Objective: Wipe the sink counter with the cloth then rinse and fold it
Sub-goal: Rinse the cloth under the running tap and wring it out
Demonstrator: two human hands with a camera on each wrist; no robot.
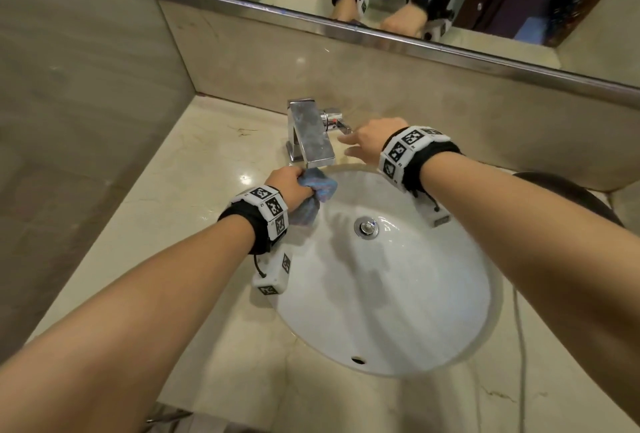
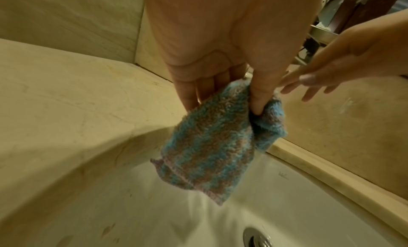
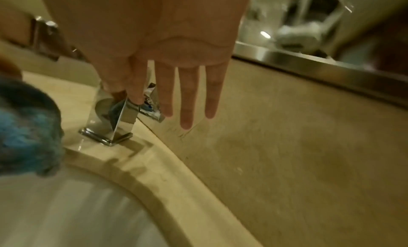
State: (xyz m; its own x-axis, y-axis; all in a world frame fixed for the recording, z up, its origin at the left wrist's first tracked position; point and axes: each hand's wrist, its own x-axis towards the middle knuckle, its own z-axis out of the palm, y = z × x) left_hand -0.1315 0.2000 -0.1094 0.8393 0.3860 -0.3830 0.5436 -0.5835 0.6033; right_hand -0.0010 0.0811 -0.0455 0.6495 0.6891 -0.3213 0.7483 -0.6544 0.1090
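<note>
Over on the left, the marble counter (image 1: 145, 210) runs back into the corner where the stone walls meet. The left hand (image 1: 289, 186) hangs over the near-left rim of the white sink (image 1: 433, 311), its thumb and fingers pinching the cloth (image 2: 212, 142) (a fluffy thing, striped in blue and a brownish pink), so that the cloth dangles bunched just under the end of the spout, over the basin. In the left wrist view, streaks of water run down past the cloth toward the metal drain (image 1: 365, 227).

Behind it stands the square chrome faucet (image 1: 310, 136), its base set on the counter at the back of the basin. To its right, the right hand (image 1: 372, 143) reaches in with fingers straight and slightly spread; the forefinger tip touches the faucet's side lever (image 3: 152, 109), while the other fingers lie past it, holding nothing. Above everything runs the metal-framed mirror (image 1: 346, 30), where both banded wrists show reflected.
</note>
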